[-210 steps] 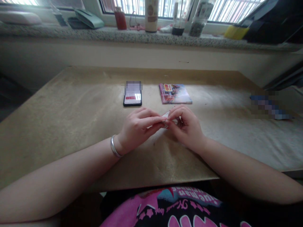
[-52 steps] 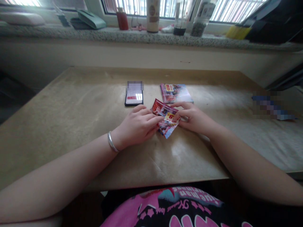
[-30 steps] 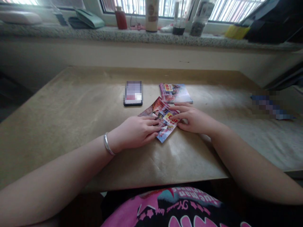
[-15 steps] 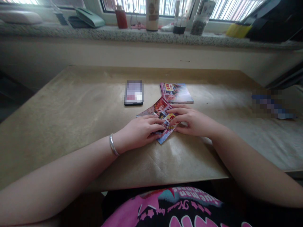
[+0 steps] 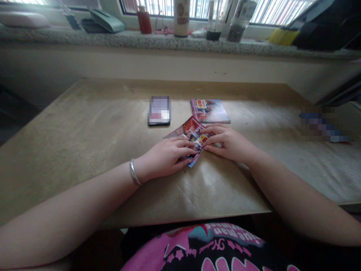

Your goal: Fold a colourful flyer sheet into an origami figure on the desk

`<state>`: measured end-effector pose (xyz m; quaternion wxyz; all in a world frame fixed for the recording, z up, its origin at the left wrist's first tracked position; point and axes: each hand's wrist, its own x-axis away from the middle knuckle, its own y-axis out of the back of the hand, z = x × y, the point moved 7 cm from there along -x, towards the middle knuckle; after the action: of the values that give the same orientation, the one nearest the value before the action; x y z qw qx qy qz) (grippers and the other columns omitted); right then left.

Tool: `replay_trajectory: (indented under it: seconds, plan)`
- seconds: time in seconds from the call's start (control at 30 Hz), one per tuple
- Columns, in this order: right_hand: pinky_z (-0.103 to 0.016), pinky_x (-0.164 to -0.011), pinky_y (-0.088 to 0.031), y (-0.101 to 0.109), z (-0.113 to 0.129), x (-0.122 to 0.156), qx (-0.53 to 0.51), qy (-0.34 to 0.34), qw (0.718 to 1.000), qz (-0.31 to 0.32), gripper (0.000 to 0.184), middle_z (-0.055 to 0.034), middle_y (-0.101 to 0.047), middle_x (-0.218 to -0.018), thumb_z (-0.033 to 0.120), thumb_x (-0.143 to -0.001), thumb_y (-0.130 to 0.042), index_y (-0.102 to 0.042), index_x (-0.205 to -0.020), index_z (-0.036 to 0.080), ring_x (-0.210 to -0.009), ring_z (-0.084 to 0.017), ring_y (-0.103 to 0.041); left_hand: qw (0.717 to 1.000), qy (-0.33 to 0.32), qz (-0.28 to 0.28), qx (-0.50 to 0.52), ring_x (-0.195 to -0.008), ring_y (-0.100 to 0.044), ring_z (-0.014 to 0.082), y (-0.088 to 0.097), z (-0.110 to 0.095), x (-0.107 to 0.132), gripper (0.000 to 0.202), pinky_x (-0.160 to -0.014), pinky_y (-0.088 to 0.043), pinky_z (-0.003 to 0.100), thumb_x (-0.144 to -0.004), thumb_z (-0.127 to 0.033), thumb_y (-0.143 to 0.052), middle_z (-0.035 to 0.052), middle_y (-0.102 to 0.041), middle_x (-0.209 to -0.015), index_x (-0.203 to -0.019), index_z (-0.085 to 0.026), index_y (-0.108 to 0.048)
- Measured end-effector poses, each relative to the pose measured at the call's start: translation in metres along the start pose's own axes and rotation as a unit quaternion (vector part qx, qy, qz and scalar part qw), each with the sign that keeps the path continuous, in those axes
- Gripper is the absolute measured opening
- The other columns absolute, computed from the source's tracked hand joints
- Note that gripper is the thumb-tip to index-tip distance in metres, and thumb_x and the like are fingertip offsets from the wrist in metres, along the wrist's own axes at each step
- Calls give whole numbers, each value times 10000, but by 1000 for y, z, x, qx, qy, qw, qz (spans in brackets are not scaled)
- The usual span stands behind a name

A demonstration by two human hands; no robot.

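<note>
A printed paper leaflet [image 5: 183, 130], colourful and folded into an angular shape, lies on the table in front of me. My left hand [image 5: 174, 154] rests on its left and lower part, fingers stretched out over the paper and pressing it flat. At the leaflet's right edge, my right hand [image 5: 225, 143] has its thumb and fingers closed on the paper, beside a yellow price patch with red print. Part of the leaflet is hidden under both hands. Just behind it lies a similar leaflet or small stack [image 5: 211, 111], its front showing a price in red.
A phone [image 5: 159, 110] with a blurred screen lies behind my left hand. Another blurred printed item [image 5: 324, 127] is at the far right of the table [image 5: 84, 150]. Bottles, a red container [image 5: 144, 22] and a glasses case [image 5: 107, 20] stand along the windowsill.
The leaflet's lower right part has been folded inward, and its bottom tip sits slightly higher. My right hand has shifted slightly left and up; my left hand has barely moved.
</note>
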<state>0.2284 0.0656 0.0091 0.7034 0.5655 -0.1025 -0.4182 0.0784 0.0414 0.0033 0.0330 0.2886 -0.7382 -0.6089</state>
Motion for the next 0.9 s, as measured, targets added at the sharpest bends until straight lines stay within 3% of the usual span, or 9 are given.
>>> replay_trajectory:
  seconds: [0.27, 0.4, 0.57, 0.8, 0.9]
  plan:
    - [-440, -962, -490, 1, -23, 1, -71, -111, 986, -105, 128, -122, -609, -1226, 305, -790, -669, -695, -719, 202, -1106, -252, -600, 1000, 1, 11, -6, -1211, -546, 218, -2, 0, -1, 300, -1079, -429, 439, -919, -280, -530, 50, -626, -1274, -1195, -216, -628]
    - [-393, -788, -543, -1, -33, 2, -82, -169, 977, -106, 112, -99, -668, -1035, 295, -782, -653, -696, -732, 205, -915, -229, -646, 1000, 1, 11, -10, -1217, -543, 217, -2, 0, -2, 311, -1076, -432, 443, -921, -263, -522, 62, -614, -1293, -1212, -209, -618]
    - [-329, -601, -503, -3, -41, 3, -104, -231, 964, -83, 131, -46, -680, -786, 312, -777, -637, -705, -783, 200, -617, -162, -592, 1000, -3, 12, -12, -1223, -538, 221, -3, 1, -1, 313, -1076, -431, 460, -916, -236, -518, 54, -614, -1296, -1212, -217, -617]
    - [-293, -587, -485, -7, -54, 9, -181, -274, 939, -105, 163, -21, -675, -720, 350, -735, -671, -638, -783, 198, -621, -158, -609, 1000, 9, 9, -16, -1227, -531, 218, -3, 1, -1, 329, -1093, -409, 452, -922, -218, -482, 45, -601, -1315, -1224, -215, -611]
    - [-297, -626, -509, -7, -59, 11, -248, -287, 915, -138, 240, -15, -692, -739, 327, -681, -724, -561, -818, 217, -671, -174, -650, 999, 23, 11, -19, -1230, -525, 225, -3, 2, -1, 336, -1099, -396, 461, -912, -228, -500, 39, -607, -1306, -1230, -224, -608]
